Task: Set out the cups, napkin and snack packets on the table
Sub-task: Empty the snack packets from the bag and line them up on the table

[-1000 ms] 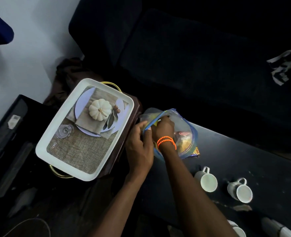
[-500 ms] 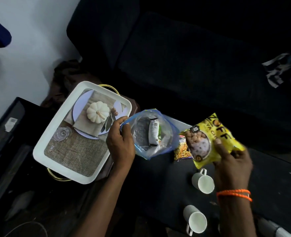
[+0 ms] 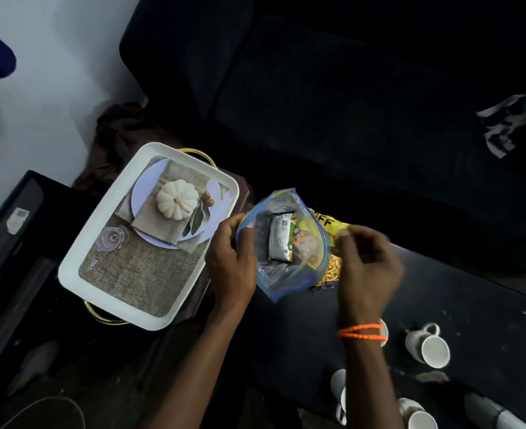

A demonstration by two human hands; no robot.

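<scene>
The left hand (image 3: 230, 261) holds a clear plastic bag (image 3: 289, 243) with a blue edge, with its thumb and fingers pinching the bag's left rim. The bag is held up over the near corner of the dark table (image 3: 459, 308), and its mouth is open wide. Inside the bag is a small grey and green packet (image 3: 279, 236). The right hand (image 3: 367, 267) is just beside the bag's right rim. It is blurry, with its fingers bent a little, and I cannot tell if it holds the bag or anything else. There are orange bands (image 3: 362, 332) around its wrist. A yellow snack packet (image 3: 333, 226) lies on the table behind the bag, partly hidden by it. Another packet with orange snacks (image 3: 329, 274) lies just under the right hand. White cups are on the table near the person, like one cup (image 3: 429, 346) lying to the right of the wrist and another cup (image 3: 418, 416) at the bottom edge. A white tray (image 3: 79, 264) with a pumpkin picture sits to the left of the table.
</scene>
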